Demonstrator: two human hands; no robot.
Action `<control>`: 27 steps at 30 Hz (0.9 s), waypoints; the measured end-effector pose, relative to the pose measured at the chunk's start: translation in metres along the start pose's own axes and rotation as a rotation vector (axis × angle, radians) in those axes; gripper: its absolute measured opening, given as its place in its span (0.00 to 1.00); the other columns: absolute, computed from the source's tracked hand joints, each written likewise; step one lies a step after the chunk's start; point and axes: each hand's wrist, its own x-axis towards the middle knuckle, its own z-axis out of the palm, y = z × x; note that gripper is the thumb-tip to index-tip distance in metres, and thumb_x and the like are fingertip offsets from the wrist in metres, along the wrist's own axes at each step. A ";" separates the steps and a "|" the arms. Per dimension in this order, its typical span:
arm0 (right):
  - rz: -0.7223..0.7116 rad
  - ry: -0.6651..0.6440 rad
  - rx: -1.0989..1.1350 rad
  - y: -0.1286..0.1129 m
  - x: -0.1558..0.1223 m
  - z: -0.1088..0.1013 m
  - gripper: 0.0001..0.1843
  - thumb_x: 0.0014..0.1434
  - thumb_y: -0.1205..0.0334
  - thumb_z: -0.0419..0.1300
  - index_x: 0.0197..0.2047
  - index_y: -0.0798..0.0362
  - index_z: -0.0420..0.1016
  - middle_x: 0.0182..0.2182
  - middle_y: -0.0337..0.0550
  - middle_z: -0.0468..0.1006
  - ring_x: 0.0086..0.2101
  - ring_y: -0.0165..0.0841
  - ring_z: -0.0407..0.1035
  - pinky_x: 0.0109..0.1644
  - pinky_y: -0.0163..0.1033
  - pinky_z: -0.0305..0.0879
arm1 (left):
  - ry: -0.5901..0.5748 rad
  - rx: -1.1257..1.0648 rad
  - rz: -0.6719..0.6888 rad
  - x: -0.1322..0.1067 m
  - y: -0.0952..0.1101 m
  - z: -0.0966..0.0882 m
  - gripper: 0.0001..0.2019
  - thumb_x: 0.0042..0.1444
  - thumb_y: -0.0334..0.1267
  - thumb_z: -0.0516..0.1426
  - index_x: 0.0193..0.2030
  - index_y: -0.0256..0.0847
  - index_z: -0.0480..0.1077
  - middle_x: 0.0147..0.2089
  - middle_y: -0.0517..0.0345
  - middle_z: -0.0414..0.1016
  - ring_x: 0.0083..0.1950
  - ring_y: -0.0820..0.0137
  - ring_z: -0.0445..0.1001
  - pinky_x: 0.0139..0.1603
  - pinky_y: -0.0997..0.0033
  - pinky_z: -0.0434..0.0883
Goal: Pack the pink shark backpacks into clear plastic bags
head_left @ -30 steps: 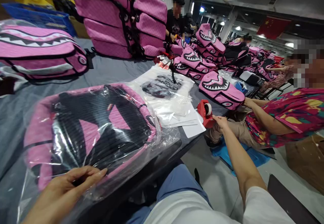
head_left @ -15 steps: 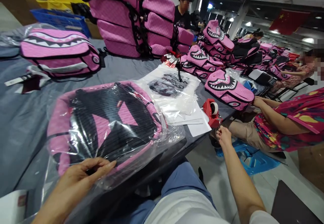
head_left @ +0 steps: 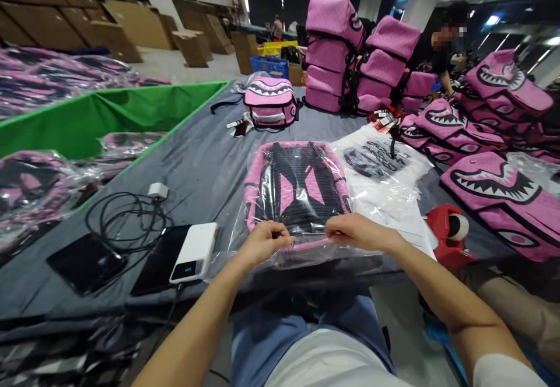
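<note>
In front of me a pink and black backpack lies flat, straps side up, inside a clear plastic bag. At the bag's near edge my left hand is closed in a pinch on the plastic. My right hand rests at the same edge, to the right of the left one, with thumb and fingers pressed together. What is between the right fingertips is too small to make out. A red tape dispenser with a white roll stands to the right.
Printed white bags lie beyond my right hand. Shark-mouth backpacks are piled on the right; another backpack sits at the back. On the left are a white power bank, cables and a green-walled bin holding bagged backpacks.
My right hand has moved left from beside the tape dispenser to the bag's near edge. My left hand still pinches the plastic. The view has turned to the left.
</note>
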 end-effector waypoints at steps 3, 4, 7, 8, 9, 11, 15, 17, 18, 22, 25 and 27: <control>-0.030 -0.105 -0.256 0.013 0.034 -0.001 0.09 0.65 0.66 0.58 0.31 0.52 0.67 0.30 0.36 0.70 0.29 0.28 0.60 0.32 0.34 0.49 | -0.007 -0.012 0.010 0.001 -0.002 0.001 0.20 0.41 0.57 0.61 0.20 0.40 0.70 0.19 0.64 0.61 0.23 0.75 0.56 0.26 0.73 0.53; 0.003 -0.120 -0.295 0.020 0.042 0.001 0.10 0.64 0.67 0.61 0.31 0.52 0.66 0.29 0.36 0.70 0.28 0.28 0.60 0.32 0.35 0.48 | -0.002 -0.010 0.019 0.001 -0.003 0.001 0.19 0.41 0.56 0.61 0.20 0.40 0.70 0.19 0.64 0.61 0.23 0.75 0.56 0.26 0.73 0.53; 0.194 -0.089 -0.230 0.042 0.054 0.003 0.14 0.56 0.62 0.71 0.36 0.50 0.67 0.25 0.31 0.70 0.27 0.28 0.62 0.30 0.34 0.47 | 0.005 0.005 0.048 -0.001 -0.002 0.001 0.19 0.43 0.55 0.61 0.21 0.40 0.70 0.19 0.64 0.61 0.23 0.74 0.56 0.25 0.74 0.53; 0.262 -0.048 -0.172 0.048 0.054 0.002 0.19 0.52 0.60 0.74 0.39 0.50 0.67 0.24 0.29 0.69 0.26 0.29 0.63 0.30 0.34 0.48 | 0.001 0.011 0.053 -0.001 -0.002 0.000 0.18 0.44 0.55 0.61 0.21 0.41 0.70 0.19 0.64 0.61 0.23 0.74 0.57 0.25 0.74 0.53; 0.318 0.019 -0.121 0.052 0.051 0.001 0.23 0.50 0.57 0.75 0.41 0.49 0.67 0.23 0.27 0.68 0.25 0.29 0.62 0.29 0.33 0.49 | -0.001 0.015 0.057 -0.002 -0.002 0.000 0.18 0.45 0.55 0.61 0.21 0.41 0.71 0.19 0.64 0.62 0.23 0.74 0.57 0.25 0.74 0.53; 0.371 0.202 -0.070 0.053 0.042 0.002 0.22 0.52 0.55 0.74 0.41 0.49 0.66 0.21 0.25 0.65 0.23 0.29 0.61 0.29 0.33 0.49 | -0.002 0.022 0.065 -0.002 -0.004 -0.001 0.17 0.46 0.53 0.61 0.22 0.40 0.71 0.20 0.63 0.64 0.24 0.74 0.58 0.25 0.74 0.54; 0.261 0.279 -0.114 0.035 0.024 0.020 0.16 0.59 0.52 0.69 0.34 0.50 0.66 0.25 0.31 0.69 0.27 0.28 0.62 0.32 0.34 0.49 | 0.027 0.060 0.104 0.001 -0.011 0.000 0.16 0.47 0.52 0.61 0.22 0.41 0.74 0.23 0.61 0.67 0.26 0.72 0.62 0.27 0.73 0.58; 0.245 0.163 -0.193 0.028 0.025 0.032 0.21 0.54 0.51 0.74 0.31 0.51 0.66 0.27 0.33 0.71 0.29 0.29 0.62 0.32 0.34 0.46 | 0.063 0.110 0.148 0.002 -0.012 0.001 0.15 0.50 0.50 0.62 0.23 0.41 0.74 0.24 0.61 0.69 0.28 0.71 0.65 0.30 0.71 0.61; 0.265 0.113 -0.229 0.027 0.028 0.036 0.23 0.51 0.50 0.76 0.30 0.51 0.65 0.27 0.33 0.70 0.29 0.29 0.62 0.32 0.34 0.44 | 0.082 0.144 0.189 0.000 -0.012 0.001 0.15 0.51 0.50 0.61 0.23 0.41 0.74 0.24 0.60 0.69 0.29 0.70 0.66 0.32 0.70 0.63; 0.331 0.002 -0.271 0.034 0.040 0.041 0.29 0.47 0.43 0.76 0.28 0.50 0.61 0.25 0.31 0.67 0.26 0.27 0.58 0.31 0.36 0.39 | 0.126 0.332 0.458 -0.022 -0.013 -0.008 0.11 0.62 0.48 0.58 0.36 0.44 0.78 0.32 0.59 0.77 0.41 0.65 0.73 0.54 0.59 0.66; 0.300 0.006 -0.292 0.042 0.041 0.039 0.32 0.45 0.41 0.76 0.28 0.50 0.59 0.24 0.31 0.67 0.25 0.28 0.56 0.31 0.36 0.37 | 0.230 0.499 0.567 -0.044 -0.025 -0.026 0.08 0.65 0.44 0.58 0.46 0.48 0.77 0.38 0.60 0.80 0.50 0.63 0.74 0.70 0.48 0.52; 0.296 0.035 -0.289 0.046 0.040 0.041 0.34 0.42 0.40 0.77 0.28 0.50 0.59 0.24 0.31 0.66 0.26 0.28 0.57 0.30 0.37 0.38 | 0.315 0.568 0.551 -0.052 -0.036 -0.038 0.06 0.66 0.43 0.58 0.42 0.48 0.76 0.37 0.61 0.81 0.49 0.64 0.75 0.71 0.47 0.48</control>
